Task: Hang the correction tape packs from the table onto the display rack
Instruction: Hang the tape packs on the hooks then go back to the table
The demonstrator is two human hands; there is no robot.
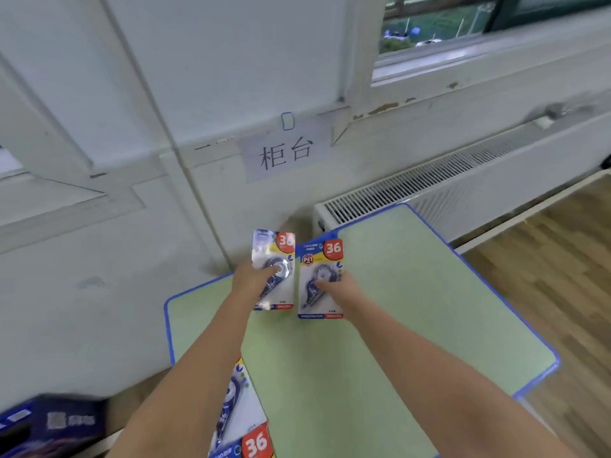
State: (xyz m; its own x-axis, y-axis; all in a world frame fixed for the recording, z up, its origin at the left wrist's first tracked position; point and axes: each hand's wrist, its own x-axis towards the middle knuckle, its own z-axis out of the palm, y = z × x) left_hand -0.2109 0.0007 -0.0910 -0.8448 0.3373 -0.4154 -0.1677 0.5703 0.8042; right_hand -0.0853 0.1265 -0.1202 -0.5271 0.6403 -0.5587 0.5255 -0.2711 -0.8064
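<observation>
Green tabletop [380,325] with blue edging is seen under a wall sign [286,155] reading "柜台". Three correction tape packs are counted, each marked "36": one [273,269] is gripped by the left hand [251,280], one [320,279] pinched by the right hand [340,289], "SMOOTH" readable below the fingers. A third pack [241,421] is left lying on the table.

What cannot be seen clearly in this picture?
- Display rack: not in the head view.
- Third pack: partly covered by the left forearm, cut by the bottom edge.
- Dark box: blurred, cut at the lower left corner.
- Small print on both held packs: too small.
</observation>
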